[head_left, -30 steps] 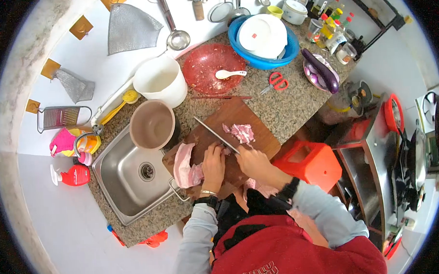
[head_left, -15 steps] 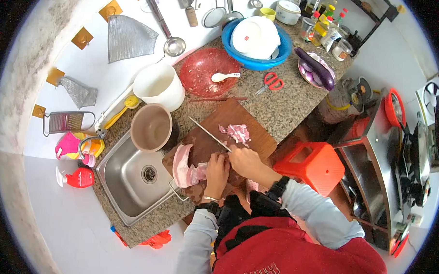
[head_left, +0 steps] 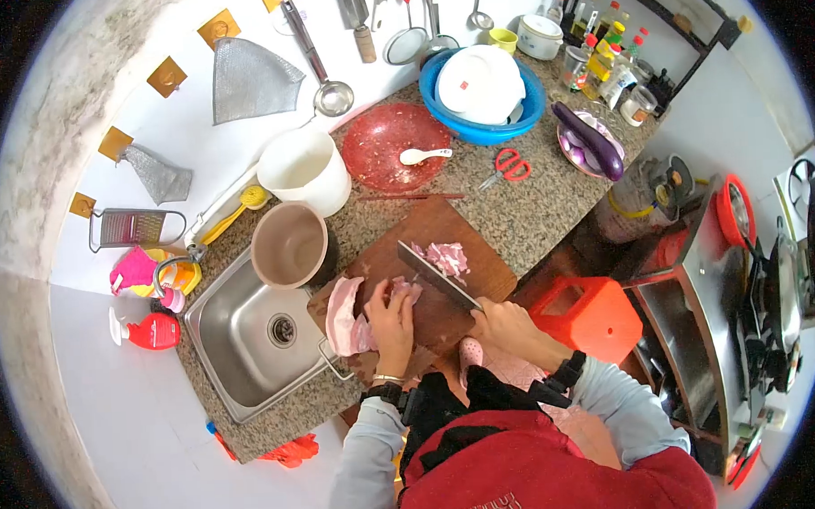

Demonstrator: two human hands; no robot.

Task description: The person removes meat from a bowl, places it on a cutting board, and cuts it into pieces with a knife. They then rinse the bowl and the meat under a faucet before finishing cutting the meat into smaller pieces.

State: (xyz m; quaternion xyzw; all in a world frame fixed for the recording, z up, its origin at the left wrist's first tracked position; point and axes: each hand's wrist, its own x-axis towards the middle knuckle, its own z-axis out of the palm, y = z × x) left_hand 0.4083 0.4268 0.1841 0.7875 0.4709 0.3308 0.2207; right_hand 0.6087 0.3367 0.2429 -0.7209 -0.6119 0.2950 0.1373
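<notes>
My right hand (head_left: 502,327) is wrapped round the handle of a kitchen knife (head_left: 440,276), whose blade slants over the wooden cutting board (head_left: 460,230). Just beyond the blade lies a small pile of cut raw meat pieces (head_left: 448,258). My left hand (head_left: 391,323) presses its fingers on a piece of pink meat (head_left: 406,289) left of the knife; the fingers partly cover it. A thicker pale slab of fatty meat (head_left: 341,312) rests at the board's left edge, beside my left hand.
A steel sink (head_left: 236,368) adjoins the board on the left, with a brown pot (head_left: 290,245) and white bucket (head_left: 306,173) behind. Beyond the board are a red lid-like dish (head_left: 385,134), scissors (head_left: 510,166), a blue basin (head_left: 484,135) and an eggplant (head_left: 587,140). A red stool (head_left: 598,320) stands right.
The knife has swung right, away from my left hand and up to the cut pile, with my right hand moving right. My left hand has shifted slightly left. The view has moved a little.
</notes>
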